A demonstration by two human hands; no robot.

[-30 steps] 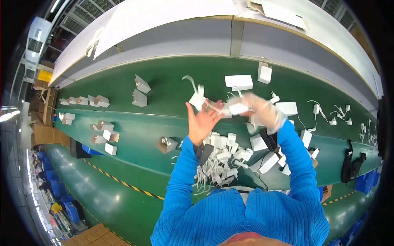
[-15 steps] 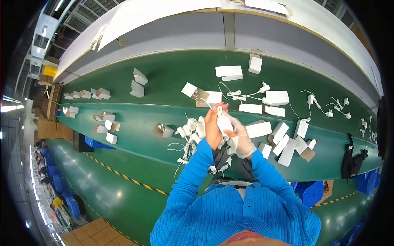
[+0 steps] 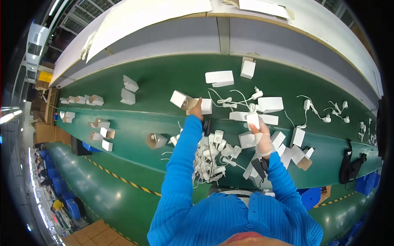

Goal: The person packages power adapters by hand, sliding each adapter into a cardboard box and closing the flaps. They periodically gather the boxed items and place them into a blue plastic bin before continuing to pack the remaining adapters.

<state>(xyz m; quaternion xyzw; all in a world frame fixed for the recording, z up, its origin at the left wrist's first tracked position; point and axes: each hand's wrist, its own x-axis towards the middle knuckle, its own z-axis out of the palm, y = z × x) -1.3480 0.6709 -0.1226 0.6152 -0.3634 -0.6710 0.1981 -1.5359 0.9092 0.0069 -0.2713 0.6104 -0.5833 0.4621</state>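
Out ahead, my bare left hand [image 3: 196,110] grips an open white cardboard box [image 3: 179,98] lying on the green bench; the brown inside of the box shows beside my fingers. In my gloved right hand [image 3: 264,141] is a white power adapter [image 3: 253,119], its bundled cable at the far end. A tangled heap of white adapters and cables [image 3: 210,158] lies between my forearms. White boxes [image 3: 269,104] and a coiled adapter cable [image 3: 225,100] lie just beyond my right hand.
Open boxes [image 3: 156,140] stand to the left, several more farther along the bench. More adapters [image 3: 326,119] and a black strap-like item [image 3: 348,166] are at the right. A shelf edge [image 3: 205,16] runs along the back, above the green bench [image 3: 164,74].
My hands were together around the adapter. The left has let go and moved forward-left to the open box; the right has carried the adapter to the right. The heap is now uncovered.
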